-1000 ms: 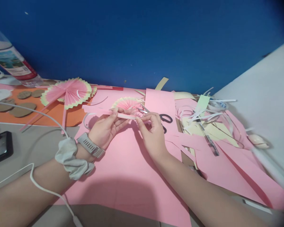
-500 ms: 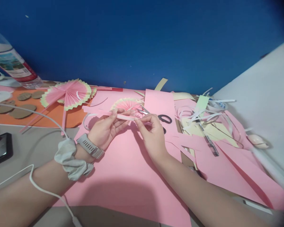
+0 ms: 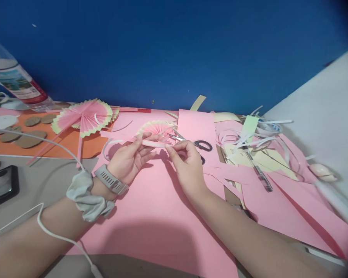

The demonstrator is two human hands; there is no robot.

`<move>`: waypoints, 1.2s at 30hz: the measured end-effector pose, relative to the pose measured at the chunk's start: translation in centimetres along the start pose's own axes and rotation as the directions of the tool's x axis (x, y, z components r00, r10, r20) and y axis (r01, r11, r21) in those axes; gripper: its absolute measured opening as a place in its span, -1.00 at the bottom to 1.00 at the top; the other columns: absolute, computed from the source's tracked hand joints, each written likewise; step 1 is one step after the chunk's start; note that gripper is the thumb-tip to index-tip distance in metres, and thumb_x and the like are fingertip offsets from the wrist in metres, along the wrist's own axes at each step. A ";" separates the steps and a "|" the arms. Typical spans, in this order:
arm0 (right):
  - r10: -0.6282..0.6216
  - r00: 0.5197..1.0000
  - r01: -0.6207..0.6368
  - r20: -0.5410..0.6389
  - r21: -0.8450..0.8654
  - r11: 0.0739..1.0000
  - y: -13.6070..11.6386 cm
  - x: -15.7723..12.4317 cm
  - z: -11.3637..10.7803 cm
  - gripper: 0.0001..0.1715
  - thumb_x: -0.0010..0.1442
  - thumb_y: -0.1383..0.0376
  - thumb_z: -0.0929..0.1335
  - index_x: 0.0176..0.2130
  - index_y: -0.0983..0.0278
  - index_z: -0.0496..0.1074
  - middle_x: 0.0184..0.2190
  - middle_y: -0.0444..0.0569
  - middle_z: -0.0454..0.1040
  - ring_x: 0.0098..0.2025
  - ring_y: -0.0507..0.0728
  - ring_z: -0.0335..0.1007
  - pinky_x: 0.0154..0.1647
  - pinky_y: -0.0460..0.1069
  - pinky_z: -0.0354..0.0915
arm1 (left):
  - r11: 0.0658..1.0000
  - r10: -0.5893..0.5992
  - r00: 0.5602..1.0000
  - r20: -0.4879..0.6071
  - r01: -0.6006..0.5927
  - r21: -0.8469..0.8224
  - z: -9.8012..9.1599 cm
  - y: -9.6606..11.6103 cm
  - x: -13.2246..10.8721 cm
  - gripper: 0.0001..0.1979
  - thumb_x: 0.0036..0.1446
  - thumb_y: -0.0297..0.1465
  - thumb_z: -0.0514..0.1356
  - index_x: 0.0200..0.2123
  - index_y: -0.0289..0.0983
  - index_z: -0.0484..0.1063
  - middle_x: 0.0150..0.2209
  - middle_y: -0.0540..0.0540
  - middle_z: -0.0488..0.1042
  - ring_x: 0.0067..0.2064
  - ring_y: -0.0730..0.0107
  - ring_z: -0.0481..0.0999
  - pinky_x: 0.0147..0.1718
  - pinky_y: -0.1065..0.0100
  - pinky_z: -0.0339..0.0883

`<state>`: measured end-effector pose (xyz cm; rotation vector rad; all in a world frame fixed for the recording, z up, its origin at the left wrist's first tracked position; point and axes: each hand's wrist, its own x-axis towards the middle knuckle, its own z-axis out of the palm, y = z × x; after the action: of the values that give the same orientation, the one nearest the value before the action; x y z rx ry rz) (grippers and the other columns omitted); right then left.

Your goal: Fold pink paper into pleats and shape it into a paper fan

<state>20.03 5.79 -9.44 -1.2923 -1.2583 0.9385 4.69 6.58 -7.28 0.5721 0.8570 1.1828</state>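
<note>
Between my two hands runs a narrow folded pink paper strip (image 3: 153, 143). My left hand (image 3: 130, 156) pinches it with the thumb on top, and the strip's loose end sticks out to the left. At the strip's right end, my right hand (image 3: 187, 160) grips it between thumb and fingertips. Just behind the hands lies a pleated pink and yellow paper fan (image 3: 156, 127), partly hidden by my fingers. Black-handled scissors (image 3: 203, 145) rest beside my right hand, blades toward the fan. Under both hands spreads a large pink paper sheet (image 3: 150, 200).
A finished-looking round paper fan (image 3: 87, 116) with two strip handles lies on orange paper (image 3: 89, 150) at left, near brown discs (image 3: 31, 139) and a bottle (image 3: 23, 85). Paper scraps (image 3: 249, 143) and a pen (image 3: 259, 173) lie right. A white cable (image 3: 55, 233) crosses my left arm.
My left fingers have curled slightly under the strip, while both hands keep their hold on it. The view has shifted a little.
</note>
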 end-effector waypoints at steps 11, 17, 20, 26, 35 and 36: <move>-0.061 0.998 0.061 -0.010 -0.023 0.998 0.1 -0.2 0.0 -0.83 0.15 0.21 0.34 -0.38 0.22 0.26 -0.34 -0.14 0.31 -0.30 0.04 0.28 -0.23 0.01 0.26 | 1.000 -0.016 1.000 -0.015 0.016 -0.025 0.1 0.1 0.1 -0.80 0.28 -0.43 0.00 -0.23 -0.26 0.43 -0.16 -0.06 0.56 -0.38 0.56 0.58 -0.34 0.55 0.51; -0.043 0.999 0.042 -0.033 -0.028 0.999 -0.1 0.0 -0.1 -0.82 0.15 0.21 0.34 -0.38 0.22 0.26 -0.38 -0.15 0.31 -0.34 0.03 0.28 -0.26 -0.01 0.25 | 0.998 -0.022 0.995 -0.093 0.017 -0.054 0.3 0.5 0.2 -0.74 0.29 -0.48 -0.05 -0.28 -0.28 0.44 -0.23 -0.04 0.57 -0.40 0.59 0.57 -0.37 0.57 0.48; -0.027 0.999 0.027 -0.040 -0.016 1.000 0.0 0.0 -0.1 -0.85 0.15 0.23 0.33 -0.37 0.22 0.26 -0.39 -0.16 0.32 -0.35 0.03 0.28 -0.25 -0.02 0.25 | 0.997 -0.012 0.992 -0.125 0.002 -0.078 0.4 0.5 0.3 -0.72 0.29 -0.49 -0.06 -0.30 -0.30 0.45 -0.29 -0.05 0.57 -0.32 0.56 0.58 -0.28 0.56 0.48; 0.017 1.000 -0.016 -0.005 0.160 0.987 0.3 0.0 0.2 -0.79 0.21 0.11 0.27 -0.33 0.19 0.26 -0.42 -0.18 0.29 -0.39 0.01 0.27 -0.27 -0.03 0.26 | 0.999 0.038 0.998 -0.042 -0.038 -0.013 0.3 -0.2 0.1 -0.80 0.26 -0.41 0.03 -0.28 -0.29 0.44 -0.21 -0.11 0.58 -0.23 0.46 0.59 -0.25 0.47 0.49; 0.013 0.976 -0.059 0.218 0.208 0.976 -0.5 -0.6 0.3 -0.55 0.21 -0.10 0.17 -0.24 0.18 0.32 -0.30 -0.09 0.40 -0.28 0.06 0.34 -0.26 -0.01 0.32 | 0.912 0.312 0.949 -0.039 -0.288 0.294 0.0 -1.1 -0.1 -0.78 0.14 -0.24 0.18 -0.26 -0.29 0.44 -0.24 -0.14 0.58 -0.10 0.22 0.55 -0.13 0.27 0.46; -0.008 0.972 -0.034 0.235 0.174 0.984 -0.7 -0.8 0.3 -0.61 0.19 -0.07 0.23 -0.22 0.17 0.30 -0.26 -0.10 0.40 -0.26 0.06 0.34 -0.26 -0.02 0.32 | 0.885 0.361 0.932 -0.038 -0.330 0.328 0.0 -1.2 -0.2 -0.79 0.14 -0.24 0.19 -0.27 -0.28 0.45 -0.23 -0.13 0.58 -0.07 0.22 0.53 -0.09 0.29 0.44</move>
<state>19.50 5.03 -8.93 -1.0741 -1.3139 1.2128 5.33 6.00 -8.12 0.9680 1.0694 1.4159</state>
